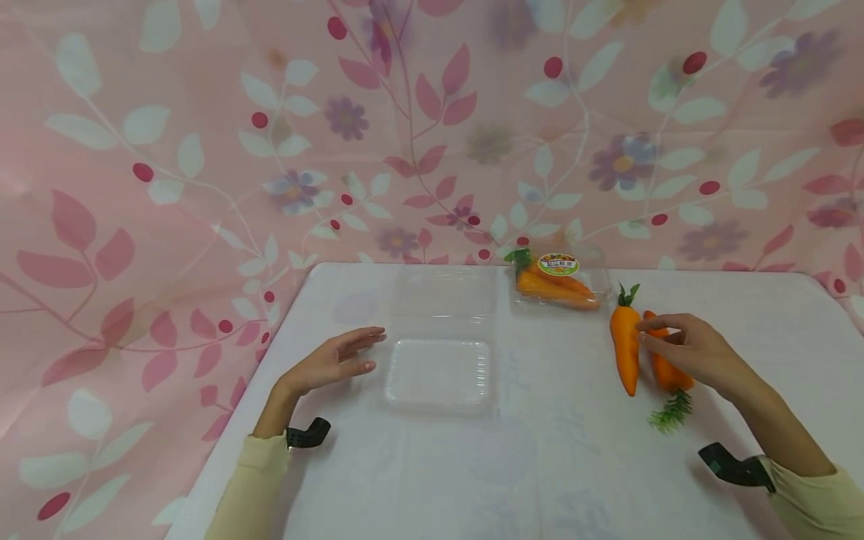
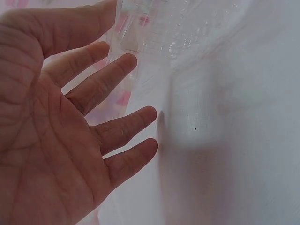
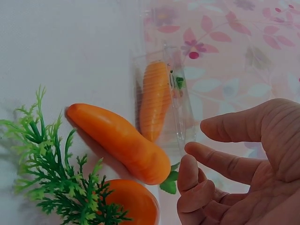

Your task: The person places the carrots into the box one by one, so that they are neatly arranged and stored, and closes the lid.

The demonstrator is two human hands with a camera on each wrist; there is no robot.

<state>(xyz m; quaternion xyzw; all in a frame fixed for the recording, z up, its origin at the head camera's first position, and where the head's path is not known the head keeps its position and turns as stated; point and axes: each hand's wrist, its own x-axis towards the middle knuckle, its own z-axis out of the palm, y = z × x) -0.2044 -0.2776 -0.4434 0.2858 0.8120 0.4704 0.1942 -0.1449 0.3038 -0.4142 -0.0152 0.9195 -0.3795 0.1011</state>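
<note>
An empty clear plastic clamshell box [image 1: 439, 406] lies with its lid folded back on the white table. Just left of its base, my left hand [image 1: 331, 364] hovers with fingers extended and spread, holding nothing. At the right lie two orange toy carrots side by side: one carrot [image 1: 625, 351] has its leaves pointing away, the other carrot [image 1: 668, 373] has its feathery green top [image 1: 672, 412] toward me. Over them is my right hand [image 1: 695, 351], its fingertips overlapping the pair in the head view. The right wrist view shows the thumb apart from loosely bent fingers, nothing between them.
A closed clear box [image 1: 598, 271] with a label [image 1: 559, 265] and carrots inside stands at the table's back edge. Behind the table hangs a pink floral curtain [image 1: 432, 172]. Black wrist cameras sit at both sleeves.
</note>
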